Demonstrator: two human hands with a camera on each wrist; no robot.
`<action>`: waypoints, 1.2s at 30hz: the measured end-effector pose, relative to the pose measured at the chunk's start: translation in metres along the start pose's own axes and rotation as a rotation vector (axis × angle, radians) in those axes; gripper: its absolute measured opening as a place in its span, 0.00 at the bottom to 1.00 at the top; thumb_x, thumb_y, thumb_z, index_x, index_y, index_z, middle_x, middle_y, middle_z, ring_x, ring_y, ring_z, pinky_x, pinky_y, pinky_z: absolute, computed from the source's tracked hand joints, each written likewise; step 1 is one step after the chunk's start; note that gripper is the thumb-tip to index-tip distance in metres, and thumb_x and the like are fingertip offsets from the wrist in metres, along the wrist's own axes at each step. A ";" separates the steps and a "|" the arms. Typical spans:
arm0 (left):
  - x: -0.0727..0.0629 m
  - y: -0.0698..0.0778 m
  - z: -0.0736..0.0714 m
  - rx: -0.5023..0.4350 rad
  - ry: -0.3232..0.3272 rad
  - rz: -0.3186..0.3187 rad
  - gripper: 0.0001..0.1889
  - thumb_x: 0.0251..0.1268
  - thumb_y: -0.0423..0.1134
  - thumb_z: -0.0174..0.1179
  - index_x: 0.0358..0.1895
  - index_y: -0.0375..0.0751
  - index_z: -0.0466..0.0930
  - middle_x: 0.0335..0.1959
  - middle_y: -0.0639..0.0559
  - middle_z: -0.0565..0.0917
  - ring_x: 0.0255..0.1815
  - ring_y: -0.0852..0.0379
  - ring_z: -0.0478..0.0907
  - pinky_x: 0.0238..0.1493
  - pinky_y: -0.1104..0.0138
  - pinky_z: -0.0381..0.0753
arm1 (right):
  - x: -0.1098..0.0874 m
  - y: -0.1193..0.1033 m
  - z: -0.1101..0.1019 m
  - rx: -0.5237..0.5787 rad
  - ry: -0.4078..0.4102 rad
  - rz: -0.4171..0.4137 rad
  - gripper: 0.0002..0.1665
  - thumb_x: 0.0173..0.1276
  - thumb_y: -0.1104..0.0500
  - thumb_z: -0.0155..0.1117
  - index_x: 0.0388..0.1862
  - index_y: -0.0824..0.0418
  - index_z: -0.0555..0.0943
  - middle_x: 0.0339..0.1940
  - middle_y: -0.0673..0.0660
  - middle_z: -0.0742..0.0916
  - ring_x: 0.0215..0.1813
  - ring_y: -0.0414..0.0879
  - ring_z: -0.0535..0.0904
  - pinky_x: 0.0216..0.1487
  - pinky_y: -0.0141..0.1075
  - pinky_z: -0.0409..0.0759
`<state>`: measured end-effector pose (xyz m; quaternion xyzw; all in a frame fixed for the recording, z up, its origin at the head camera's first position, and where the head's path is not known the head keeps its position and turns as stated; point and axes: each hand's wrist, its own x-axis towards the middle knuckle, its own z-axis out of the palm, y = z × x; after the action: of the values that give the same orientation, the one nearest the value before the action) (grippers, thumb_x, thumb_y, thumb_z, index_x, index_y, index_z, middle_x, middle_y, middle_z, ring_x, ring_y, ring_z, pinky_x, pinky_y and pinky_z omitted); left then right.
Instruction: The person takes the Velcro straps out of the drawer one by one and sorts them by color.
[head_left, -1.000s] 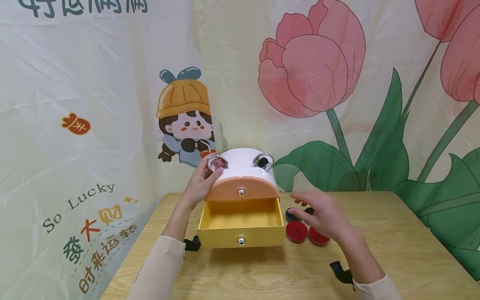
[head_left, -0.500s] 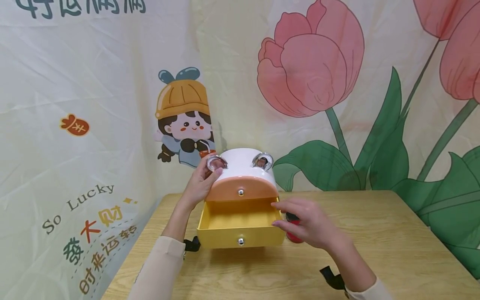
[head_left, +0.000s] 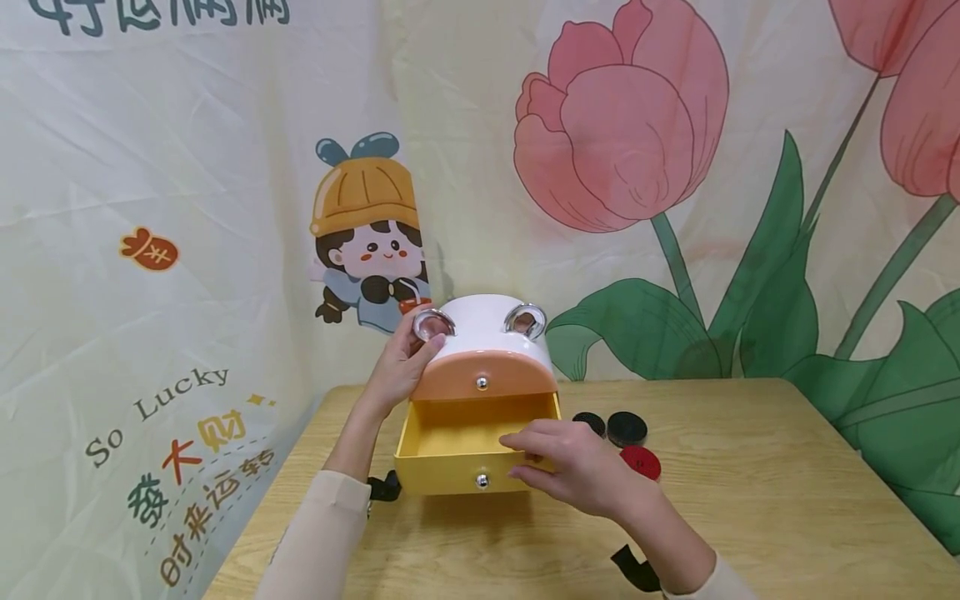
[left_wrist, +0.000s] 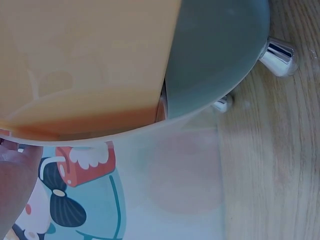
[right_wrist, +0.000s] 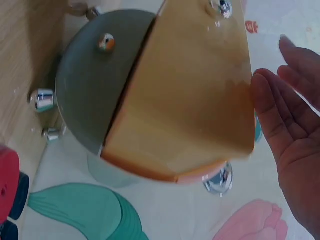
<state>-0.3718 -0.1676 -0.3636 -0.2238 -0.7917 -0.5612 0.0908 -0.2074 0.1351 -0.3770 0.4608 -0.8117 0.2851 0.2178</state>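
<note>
On a wooden tabletop (head_left: pixel 757 492), one round-topped white box (head_left: pixel 489 321) is standing, and two drawers are being shown at its front in the head view: one orange drawer (head_left: pixel 450 379), which is sitting closed, and one yellow drawer (head_left: pixel 442 477) below it, which is being displayed pulled out. Two silver rings (head_left: pixel 420 327) are being carried on the top. Three knobs (head_left: pixel 482 383) are being revealed across the views, one of them on a grey-green lower part (right_wrist: pixel 100 90), and at least three chrome feet (right_wrist: pixel 43 100) are supporting the base.

By the left hand (head_left: pixel 401 362), the box's upper left side is being gripped beside one ring, the thumb being laid on the near side. The right hand (head_left: pixel 577 467) is being held unclosed, its fingers loosely bent and its thumb apart, over the right part of the yellow drawer's front; whether the drawer is being touched cannot be told.

Right of the box, two black discs (head_left: pixel 627 429) and one red disc (head_left: pixel 641 461) are lying, the red one being partly covered by the right hand. Behind, one cartoon figure (head_left: pixel 363 200) and one whole pink tulip (head_left: pixel 622 133) are being displayed on a cloth (head_left: pixel 480 200).
</note>
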 end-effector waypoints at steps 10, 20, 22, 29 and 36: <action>0.001 0.002 0.000 -0.008 -0.005 -0.003 0.33 0.76 0.55 0.61 0.79 0.63 0.60 0.67 0.48 0.76 0.63 0.45 0.77 0.70 0.49 0.75 | 0.007 -0.017 0.031 -0.146 0.001 -0.026 0.14 0.65 0.56 0.79 0.49 0.52 0.88 0.38 0.47 0.88 0.36 0.37 0.84 0.45 0.22 0.82; 0.000 0.004 0.000 -0.013 -0.011 -0.040 0.32 0.79 0.48 0.59 0.80 0.60 0.58 0.70 0.45 0.75 0.63 0.45 0.76 0.68 0.60 0.77 | 0.009 -0.016 0.049 -0.226 -0.104 0.017 0.11 0.66 0.55 0.77 0.45 0.51 0.87 0.34 0.45 0.89 0.32 0.35 0.83 0.39 0.20 0.81; 0.001 0.000 -0.001 -0.017 -0.010 -0.035 0.33 0.79 0.49 0.60 0.81 0.60 0.57 0.70 0.46 0.75 0.63 0.45 0.76 0.66 0.64 0.77 | 0.009 -0.016 0.052 -0.241 -0.102 0.013 0.10 0.66 0.55 0.77 0.44 0.50 0.86 0.33 0.44 0.88 0.31 0.34 0.82 0.38 0.20 0.80; 0.000 0.000 0.001 -0.016 -0.002 -0.023 0.35 0.76 0.54 0.61 0.80 0.61 0.58 0.69 0.48 0.76 0.64 0.45 0.76 0.70 0.53 0.76 | 0.009 -0.014 0.060 -0.323 -0.072 -0.041 0.09 0.66 0.53 0.78 0.40 0.48 0.84 0.29 0.42 0.86 0.31 0.34 0.81 0.37 0.21 0.80; -0.001 0.002 0.001 -0.008 -0.001 -0.011 0.32 0.74 0.59 0.61 0.77 0.70 0.61 0.67 0.49 0.76 0.63 0.44 0.77 0.70 0.47 0.75 | 0.011 -0.012 0.060 -0.295 -0.052 -0.032 0.07 0.66 0.56 0.78 0.40 0.50 0.87 0.30 0.43 0.88 0.31 0.34 0.82 0.38 0.21 0.81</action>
<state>-0.3700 -0.1669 -0.3630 -0.2201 -0.7906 -0.5648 0.0866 -0.2074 0.0833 -0.4111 0.4441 -0.8426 0.1474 0.2666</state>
